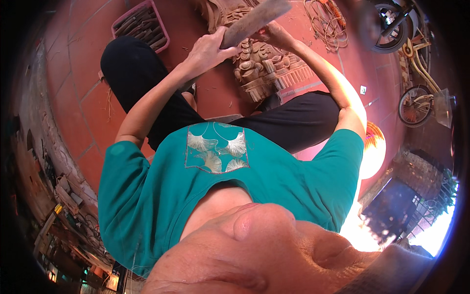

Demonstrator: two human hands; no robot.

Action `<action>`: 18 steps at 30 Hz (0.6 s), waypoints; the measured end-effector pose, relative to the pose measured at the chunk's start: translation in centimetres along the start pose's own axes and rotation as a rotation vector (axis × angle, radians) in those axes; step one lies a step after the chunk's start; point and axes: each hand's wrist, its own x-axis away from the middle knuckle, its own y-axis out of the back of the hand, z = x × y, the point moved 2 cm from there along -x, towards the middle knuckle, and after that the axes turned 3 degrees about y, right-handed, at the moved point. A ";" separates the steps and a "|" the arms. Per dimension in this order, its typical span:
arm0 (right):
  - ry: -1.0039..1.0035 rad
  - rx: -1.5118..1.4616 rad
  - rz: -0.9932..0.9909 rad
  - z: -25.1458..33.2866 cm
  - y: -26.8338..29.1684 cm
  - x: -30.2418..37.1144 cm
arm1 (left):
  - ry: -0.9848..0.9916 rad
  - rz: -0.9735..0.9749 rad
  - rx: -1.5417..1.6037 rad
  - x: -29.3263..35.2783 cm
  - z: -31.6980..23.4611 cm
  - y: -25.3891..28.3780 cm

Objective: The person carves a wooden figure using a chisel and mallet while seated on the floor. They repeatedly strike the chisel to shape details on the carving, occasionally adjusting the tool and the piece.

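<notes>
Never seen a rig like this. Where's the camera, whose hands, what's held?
No machine here: a person's two bare hands, seen from above by a head-worn fisheye camera, so straight edges bend near the rim. The left hand grips a wooden bar. The right hand is partly behind it; its grip is unclear. Below is carved wood. On the red tiled floor lie a pink basket of long narrow pieces and a loose cord.
</notes>
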 end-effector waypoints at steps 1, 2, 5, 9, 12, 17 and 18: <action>0.044 -0.049 -0.028 -0.4 -0.4 -0.1 | -0.033 -0.016 0.002 -0.2 0.2 -0.1; 0.087 -0.097 -0.055 -0.9 -0.5 0.0 | -0.067 -0.033 0.005 -0.4 0.4 -0.1; -0.172 -0.240 -0.009 -1.0 0.7 0.6 | 0.051 0.022 0.113 -0.2 -0.1 0.7; -0.182 -0.391 -0.141 0.7 1.3 0.6 | 0.126 0.035 0.246 -0.2 -0.3 1.6; -0.190 -0.425 -0.144 0.8 1.6 0.7 | 0.146 0.038 0.301 -0.4 -0.8 1.7; -0.186 -0.327 -0.068 3.3 1.6 0.1 | 0.157 0.024 0.318 -0.3 -0.8 2.0; -0.149 -0.269 -0.068 3.4 1.6 0.1 | 0.151 0.018 0.322 -0.3 -0.9 2.0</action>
